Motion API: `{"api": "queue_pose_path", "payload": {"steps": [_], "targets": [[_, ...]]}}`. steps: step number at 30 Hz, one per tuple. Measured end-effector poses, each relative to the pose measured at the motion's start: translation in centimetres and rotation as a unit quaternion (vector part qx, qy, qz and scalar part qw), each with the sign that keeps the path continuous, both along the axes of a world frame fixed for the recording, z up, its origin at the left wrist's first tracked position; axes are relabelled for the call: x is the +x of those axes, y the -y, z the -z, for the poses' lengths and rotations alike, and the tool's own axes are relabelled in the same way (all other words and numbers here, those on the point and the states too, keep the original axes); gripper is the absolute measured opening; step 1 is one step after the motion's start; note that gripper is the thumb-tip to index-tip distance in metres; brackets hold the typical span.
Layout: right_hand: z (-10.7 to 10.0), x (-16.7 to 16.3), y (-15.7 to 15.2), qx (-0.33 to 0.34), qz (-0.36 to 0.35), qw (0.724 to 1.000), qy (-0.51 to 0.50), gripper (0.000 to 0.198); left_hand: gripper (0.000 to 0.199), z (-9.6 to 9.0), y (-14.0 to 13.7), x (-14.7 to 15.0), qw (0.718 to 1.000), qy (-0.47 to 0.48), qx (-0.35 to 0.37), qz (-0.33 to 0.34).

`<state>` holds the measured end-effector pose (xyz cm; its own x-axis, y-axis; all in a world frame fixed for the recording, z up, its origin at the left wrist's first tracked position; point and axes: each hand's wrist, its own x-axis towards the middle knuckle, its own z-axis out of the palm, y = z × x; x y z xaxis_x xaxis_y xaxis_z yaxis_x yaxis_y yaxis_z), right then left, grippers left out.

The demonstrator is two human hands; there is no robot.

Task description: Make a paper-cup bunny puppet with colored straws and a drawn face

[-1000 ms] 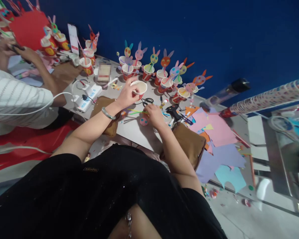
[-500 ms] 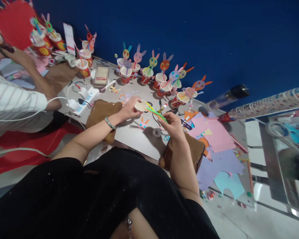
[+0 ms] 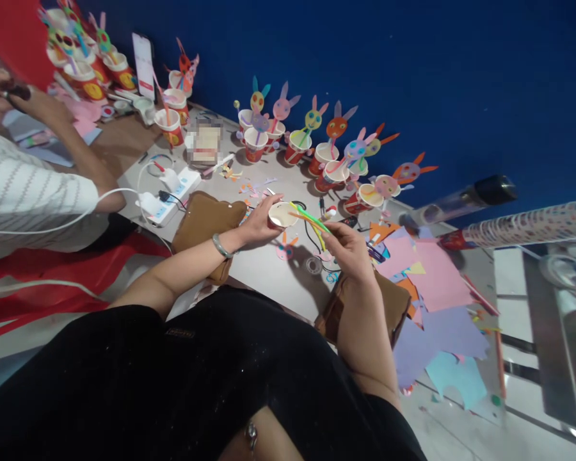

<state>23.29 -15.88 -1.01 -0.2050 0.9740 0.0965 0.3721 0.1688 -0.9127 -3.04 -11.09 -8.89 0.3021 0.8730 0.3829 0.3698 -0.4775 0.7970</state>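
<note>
My left hand [image 3: 259, 227], a bangle on its wrist, is wrapped around a paper cup [image 3: 279, 221] with its open mouth facing up towards me. Pinched in my right hand [image 3: 352, 251] is a bundle of thin green, orange and yellow straws [image 3: 312, 221]; their far ends reach over the cup's rim. I cannot tell how far they go inside. On the table [image 3: 264, 275] just below the cup lies a paper rabbit face [image 3: 286, 248] with orange ears. Beside it are a roll of clear tape [image 3: 313, 265] and a small blue coil [image 3: 333, 277].
Along the blue wall stand several red cups with paper rabbits [image 3: 300, 144]. Brown cushions [image 3: 206, 221] lie under both forearms. Coloured paper sheets [image 3: 441, 275] and a long stack of cups [image 3: 523, 224] are at right. A power strip [image 3: 175, 195] and another person's arm [image 3: 84, 153] are at left.
The view has shifted, moving the scene to the right. The cup's mouth faces me more openly, and the straws lie spread with their ends at its rim. Both hands keep their hold.
</note>
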Motion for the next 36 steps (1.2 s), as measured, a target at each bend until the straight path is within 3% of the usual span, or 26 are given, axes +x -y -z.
{"api": "queue_pose_path", "payload": {"steps": [12,27,36], "targets": [[-2.4,0.0,-0.2,0.035,0.028,0.996,0.074,0.038,0.086,-0.2,0.2,0.4,1.0,0.02,-0.007,0.004],[-2.6,0.5,-0.5,0.047,0.118,0.991,-0.052,0.02,0.096,0.3,-0.2,0.8,0.996,0.058,-0.061,0.033],[-2.7,1.1,-0.5,0.092,0.202,0.972,-0.081,0.018,0.087,-0.2,-0.4,0.7,0.995,0.041,-0.075,0.043]]}}
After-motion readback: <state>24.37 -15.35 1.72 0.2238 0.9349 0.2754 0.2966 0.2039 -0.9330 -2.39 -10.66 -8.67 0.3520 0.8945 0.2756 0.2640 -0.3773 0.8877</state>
